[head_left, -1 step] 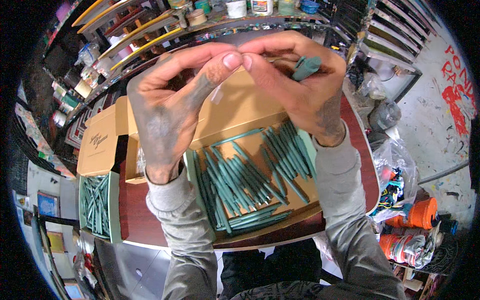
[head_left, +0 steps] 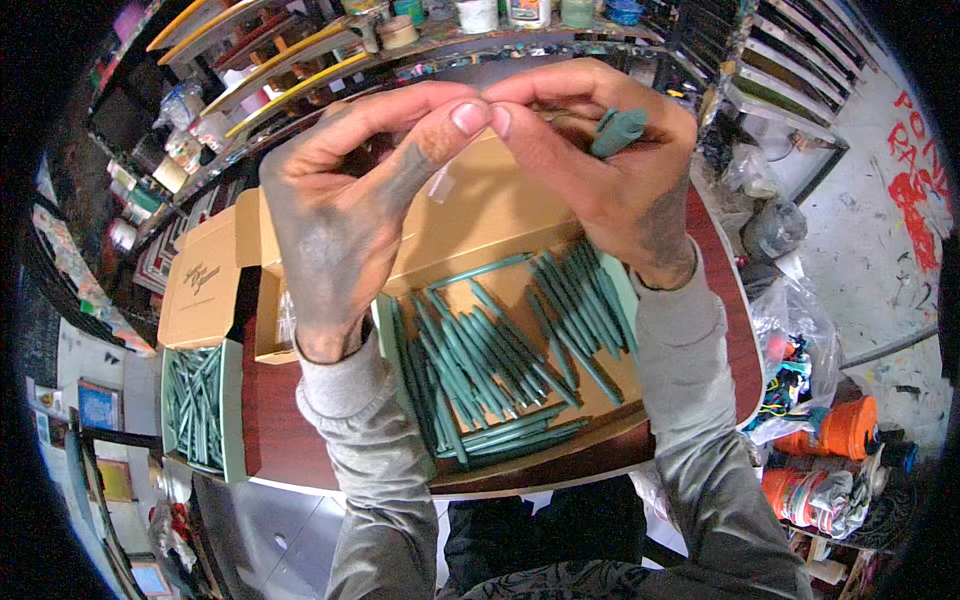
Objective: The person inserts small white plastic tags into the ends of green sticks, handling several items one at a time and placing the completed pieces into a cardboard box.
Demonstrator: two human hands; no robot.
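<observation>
On my feed the right hand curls round a green pen-like piece; left hand's pinched together, contents unclear. Plenty look left in the big box, counter's near edge; near-left corner's small box seems mostly filled.

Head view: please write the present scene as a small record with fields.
Hands: left hand and right hand appear to touch at thumb and forefinger tips
Between the tips: too small to tell
Right hand holds: green stick
Large open box: loose green sticks
Smaller box, left: more sticks
Surface: dark red table
</observation>
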